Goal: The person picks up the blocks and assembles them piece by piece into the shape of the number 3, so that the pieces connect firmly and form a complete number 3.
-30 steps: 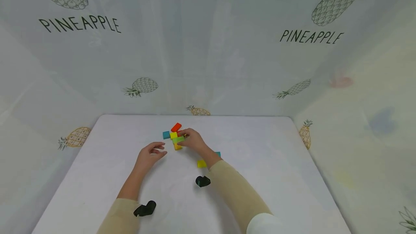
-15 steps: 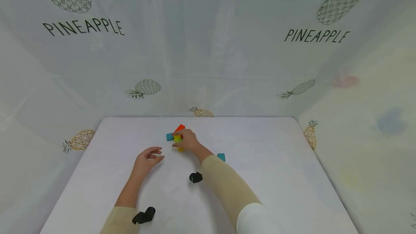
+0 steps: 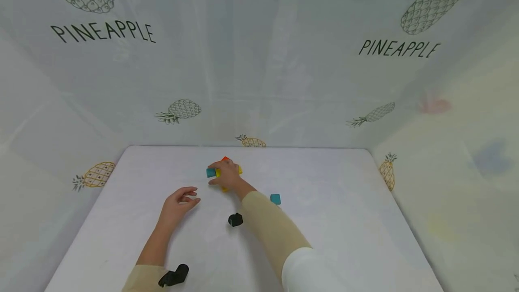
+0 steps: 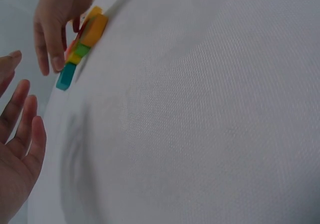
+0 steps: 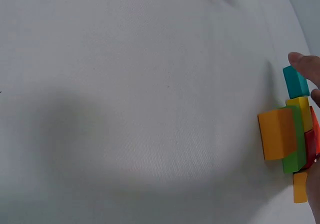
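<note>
My right hand (image 3: 227,175) reaches over a cluster of small coloured blocks. Its index finger and thumb are spread on either side of a teal block (image 3: 211,173) at the cluster's left end, and a fingertip touches or nearly touches this block in the right wrist view. Beside it stand a yellow block (image 5: 299,109), a green block (image 5: 298,144), an orange block (image 5: 275,134), a dark red block (image 5: 310,149) and a brighter red block (image 3: 225,158); the hand covers part of them. My left hand (image 3: 174,206) hovers nearer me, fingers loosely bent, holding nothing.
A separate teal cube (image 3: 275,199) lies on the white table (image 3: 344,220), right of my right forearm. Black camera mounts (image 3: 235,220) sit at both wrists. A cloth (image 3: 259,57) printed with pineapples hangs behind the table.
My right hand has shifted left across the blocks to the teal one. The left hand has drawn back slightly. A yellow block by the right forearm is no longer visible.
</note>
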Demonstrator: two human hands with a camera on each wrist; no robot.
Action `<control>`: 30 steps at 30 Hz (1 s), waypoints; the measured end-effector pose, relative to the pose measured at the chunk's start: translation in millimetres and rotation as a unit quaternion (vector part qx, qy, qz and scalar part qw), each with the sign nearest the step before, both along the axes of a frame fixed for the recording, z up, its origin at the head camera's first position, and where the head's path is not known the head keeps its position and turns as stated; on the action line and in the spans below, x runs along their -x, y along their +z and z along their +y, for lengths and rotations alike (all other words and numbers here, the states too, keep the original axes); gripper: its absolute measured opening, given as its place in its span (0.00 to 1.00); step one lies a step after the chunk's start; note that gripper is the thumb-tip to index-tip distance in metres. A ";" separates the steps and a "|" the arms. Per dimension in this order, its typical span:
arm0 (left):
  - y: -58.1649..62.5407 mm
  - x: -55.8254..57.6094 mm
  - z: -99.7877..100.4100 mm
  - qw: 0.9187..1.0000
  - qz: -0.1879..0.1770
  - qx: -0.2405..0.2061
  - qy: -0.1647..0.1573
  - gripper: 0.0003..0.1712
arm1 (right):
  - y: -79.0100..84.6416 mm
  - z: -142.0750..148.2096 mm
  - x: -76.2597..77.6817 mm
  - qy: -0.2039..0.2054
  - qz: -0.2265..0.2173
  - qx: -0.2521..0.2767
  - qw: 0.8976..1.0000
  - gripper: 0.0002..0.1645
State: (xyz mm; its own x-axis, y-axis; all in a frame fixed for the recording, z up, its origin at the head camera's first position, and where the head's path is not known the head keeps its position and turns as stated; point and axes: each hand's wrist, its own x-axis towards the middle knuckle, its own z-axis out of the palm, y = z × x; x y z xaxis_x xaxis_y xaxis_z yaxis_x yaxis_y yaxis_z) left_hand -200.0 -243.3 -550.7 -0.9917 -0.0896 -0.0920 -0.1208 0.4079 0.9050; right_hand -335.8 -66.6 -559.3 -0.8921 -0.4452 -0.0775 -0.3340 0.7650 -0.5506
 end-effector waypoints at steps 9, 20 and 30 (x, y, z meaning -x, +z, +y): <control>-3.5 -3.7 -5.0 1.000 0.006 -0.007 0.004 0.27 | -9.7 -8.1 3.7 -0.023 0.029 -0.015 0.999 0.23; -5.8 -2.5 1.1 1.000 0.013 -0.012 -0.002 0.26 | -10.3 -5.2 -0.2 -0.056 0.066 -0.008 0.996 0.16; -2.1 -4.1 6.3 1.000 0.006 0.001 -0.012 0.27 | 6.3 0.5 -3.3 -0.042 0.062 0.042 0.996 0.10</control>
